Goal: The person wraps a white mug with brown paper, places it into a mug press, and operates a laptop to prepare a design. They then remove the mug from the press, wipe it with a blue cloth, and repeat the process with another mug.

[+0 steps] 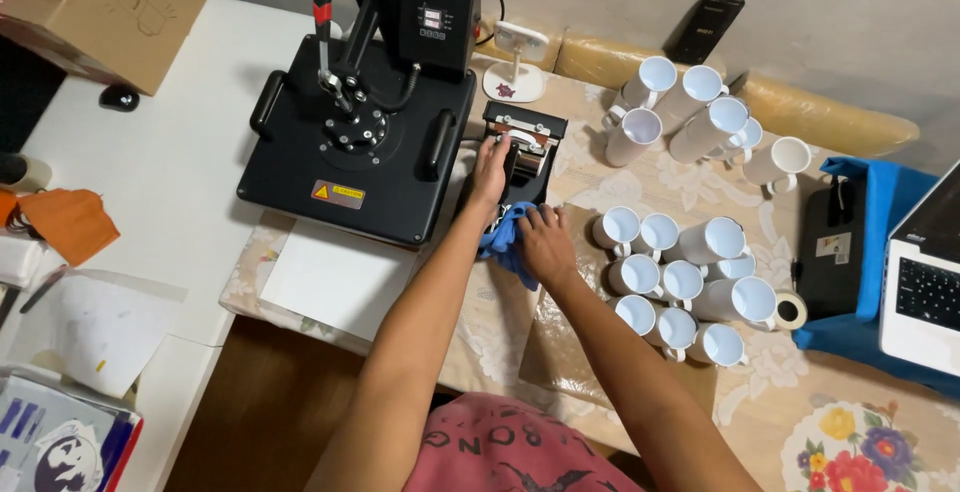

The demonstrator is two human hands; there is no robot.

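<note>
At upper left centre sits a black heat press [358, 147]. Just right of it, the left hand [491, 167] reaches into the mug press [524, 157], fingers curled on its clamp or the mug inside; which, the view hides. The right hand [546, 244] clutches a blue cloth [504, 237] below. White mugs [680, 282] lie clustered right, all empty.

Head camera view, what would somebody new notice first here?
Probably the big black heat press at the top centre, with a smaller mug press beside it. The left hand rests on that mug press, while the right hand grips a blue cloth just below it. To the right, white mugs lie in two clusters on the floral tablecloth.
</note>
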